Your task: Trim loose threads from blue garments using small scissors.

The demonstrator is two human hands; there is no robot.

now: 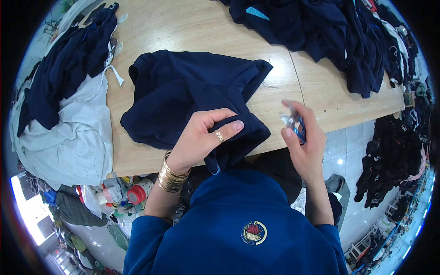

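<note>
A dark navy garment [183, 96] lies crumpled on the wooden table [192, 27] in front of me. My left hand [201, 137], with a ring and gold bangles on the wrist, pinches a fold of the garment near its lower right corner. My right hand [302, 137] is raised just right of the garment, over the table's front edge, and is closed around a small blue and silver tool [294, 123]; what kind of tool it is stays unclear.
A heap of navy clothes [330, 32] covers the far right of the table. Navy and light grey garments [68, 105] hang over the left end. Black clothes [394, 156] are piled at the right, over a white tiled floor. Thread spools and clutter [123, 195] lie below the table.
</note>
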